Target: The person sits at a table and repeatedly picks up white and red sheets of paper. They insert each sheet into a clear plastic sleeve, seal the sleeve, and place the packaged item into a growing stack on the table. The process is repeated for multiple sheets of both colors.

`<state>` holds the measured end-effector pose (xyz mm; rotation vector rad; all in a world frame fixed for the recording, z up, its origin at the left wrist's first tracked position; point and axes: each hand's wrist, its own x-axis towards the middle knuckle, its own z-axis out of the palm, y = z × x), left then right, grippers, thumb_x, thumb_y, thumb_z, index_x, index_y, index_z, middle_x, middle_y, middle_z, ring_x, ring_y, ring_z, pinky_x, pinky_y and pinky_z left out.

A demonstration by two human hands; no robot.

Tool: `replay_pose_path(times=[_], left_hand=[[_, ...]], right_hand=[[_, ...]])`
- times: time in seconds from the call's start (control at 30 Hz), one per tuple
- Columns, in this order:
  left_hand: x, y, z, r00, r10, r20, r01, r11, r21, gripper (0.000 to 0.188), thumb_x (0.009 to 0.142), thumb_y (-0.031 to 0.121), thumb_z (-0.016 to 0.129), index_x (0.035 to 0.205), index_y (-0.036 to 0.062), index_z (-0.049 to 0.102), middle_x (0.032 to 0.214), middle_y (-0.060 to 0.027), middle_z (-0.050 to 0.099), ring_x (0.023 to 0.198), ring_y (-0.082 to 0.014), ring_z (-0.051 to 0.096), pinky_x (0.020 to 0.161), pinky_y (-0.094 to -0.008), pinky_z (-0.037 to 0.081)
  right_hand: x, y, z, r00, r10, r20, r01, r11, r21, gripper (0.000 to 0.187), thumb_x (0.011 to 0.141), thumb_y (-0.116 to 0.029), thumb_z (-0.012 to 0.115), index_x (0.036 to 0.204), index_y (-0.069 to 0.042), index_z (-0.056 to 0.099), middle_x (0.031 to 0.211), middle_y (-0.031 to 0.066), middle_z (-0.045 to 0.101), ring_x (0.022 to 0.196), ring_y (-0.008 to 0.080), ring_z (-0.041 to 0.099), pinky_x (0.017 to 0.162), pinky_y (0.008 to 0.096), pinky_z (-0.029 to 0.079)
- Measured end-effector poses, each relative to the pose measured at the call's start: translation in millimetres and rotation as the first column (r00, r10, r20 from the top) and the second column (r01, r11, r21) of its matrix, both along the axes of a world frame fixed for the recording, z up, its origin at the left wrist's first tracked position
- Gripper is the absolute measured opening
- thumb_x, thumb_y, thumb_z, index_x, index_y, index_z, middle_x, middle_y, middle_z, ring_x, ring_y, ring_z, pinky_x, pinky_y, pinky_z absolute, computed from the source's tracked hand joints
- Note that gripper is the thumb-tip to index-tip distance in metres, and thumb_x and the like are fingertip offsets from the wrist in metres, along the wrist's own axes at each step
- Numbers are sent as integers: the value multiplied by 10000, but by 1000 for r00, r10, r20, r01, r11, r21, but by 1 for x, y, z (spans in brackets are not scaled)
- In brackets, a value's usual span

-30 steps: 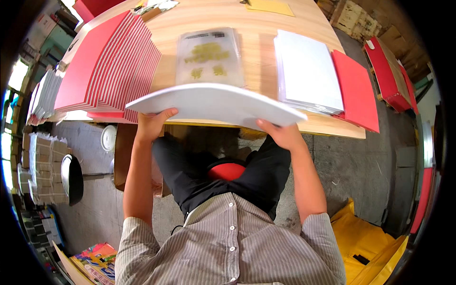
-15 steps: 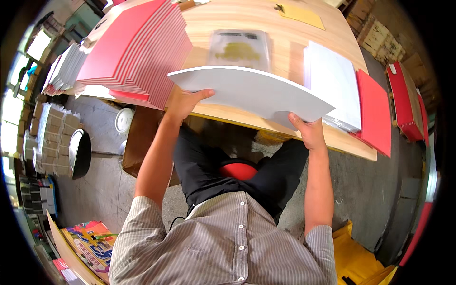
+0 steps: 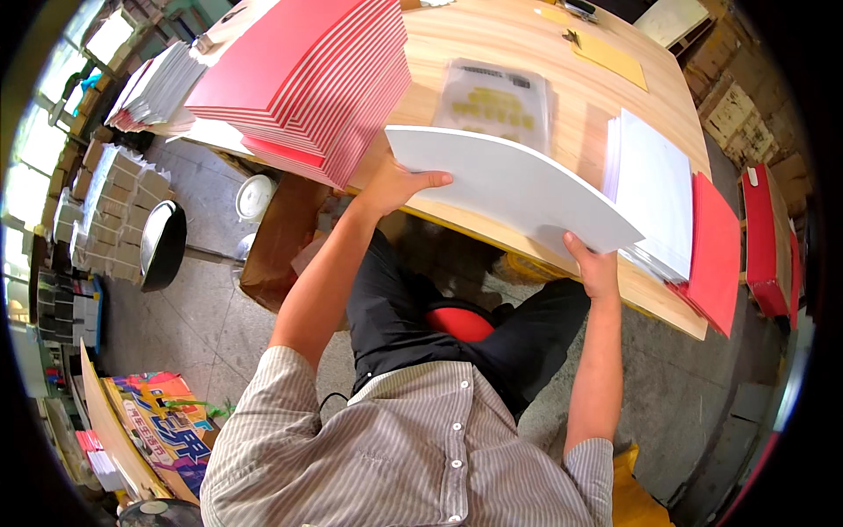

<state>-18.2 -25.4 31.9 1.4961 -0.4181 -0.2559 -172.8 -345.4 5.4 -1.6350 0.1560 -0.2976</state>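
A wide white board (image 3: 518,180), slightly curved in this view, is held up at the table's near edge. My left hand (image 3: 395,186) grips its left end, thumb on the face toward me and the fingers hidden behind. Its lower right corner is pinched by my right hand (image 3: 598,266), again with the thumb in front. Left of the board rises a tall stack of red boards with white edges (image 3: 303,66). Clear plastic bags (image 3: 492,101) lie flat just beyond the board. To its right sit a pile of white sheets (image 3: 657,193) and a red sheet (image 3: 716,246).
All this stands on a wooden table (image 3: 474,35). A yellow clipboard (image 3: 615,60) lies at its far right, and more white-edged stacks (image 3: 158,83) at its far left. Under the table is an open cardboard box (image 3: 279,237). A black basin (image 3: 164,246) stands on the left floor.
The whole view has turned, so the table and stacks sit further right in the picture. Both hands keep their hold on the white board, which slopes down more steeply to the right.
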Motion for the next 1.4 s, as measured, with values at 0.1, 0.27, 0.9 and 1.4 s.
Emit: replay_pose_path(times=[0.1,0.27,0.9,1.4], left_hand=[[-15,6,5,997,73,-22,-71,992,104,432,774,-3,820,1173,-4,654,1064,-58,709,977,-154,651,866,-320,532],[-53,39,2,939,-203,279,161,973,164,620,735,38,887,1264,18,565,1093,-59,674,1050,-177,620,931,-362,524],[46,-59,-54,695,-287,660,-224,785,577,369,936,253,668,1251,61,664,1325,-163,630,1285,-328,547,1073,-394,434],[46,-79,-25,582,-607,542,-349,415,840,307,908,237,657,1179,91,663,1201,-95,679,1122,-256,644,827,-401,571]], right_hand=[[-27,0,9,995,-52,86,69,974,-217,337,871,-175,799,1127,16,689,1000,63,722,896,165,653,824,315,525],[-97,17,30,967,201,158,-107,880,-463,291,923,-211,714,1075,36,734,689,99,686,569,212,655,563,327,512],[-233,39,-61,867,-277,-415,488,640,594,654,781,-64,788,1378,-13,526,1274,105,621,1161,261,598,1006,403,456],[-240,45,-64,828,-338,-447,559,559,612,638,799,-70,777,1381,-30,519,1282,101,612,1173,263,588,1009,404,454]])
